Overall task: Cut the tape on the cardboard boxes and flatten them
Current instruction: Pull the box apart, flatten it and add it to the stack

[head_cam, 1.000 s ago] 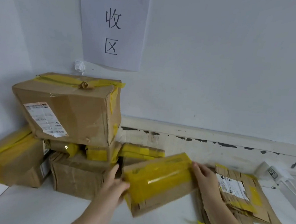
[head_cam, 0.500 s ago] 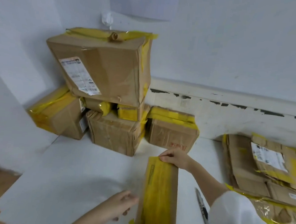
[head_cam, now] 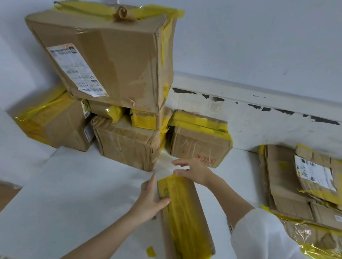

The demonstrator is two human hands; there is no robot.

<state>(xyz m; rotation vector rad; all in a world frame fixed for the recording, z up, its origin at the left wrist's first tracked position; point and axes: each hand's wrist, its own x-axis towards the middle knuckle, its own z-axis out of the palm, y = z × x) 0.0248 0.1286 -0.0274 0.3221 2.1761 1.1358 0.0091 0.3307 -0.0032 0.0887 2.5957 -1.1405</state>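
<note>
A long, narrow cardboard box, its upper face covered by yellow tape, lies on the white table in the near centre, its long axis running from near to far. The near end of the box reaches close to the bottom of the view.

The left hand grips the left long edge of the box, thumb on the taped face, fingers along the side. The right hand is at the far short edge; its lower fingers touch the tape at that end, while the upper fingers are spread above it. Whether it pinches the tape cannot be told.

Far left, a stack of taped boxes stands against the wall, and one low box sits just beyond the right hand. At the right, a pile of flattened cardboard lies on the table, well apart from the held box.

Open table surface extends left of the box to the table's left edge. A narrow strip of bare table separates the far end of the box from the stack. A small scrap of yellow tape lies on the table just left of the near end of the box.
</note>
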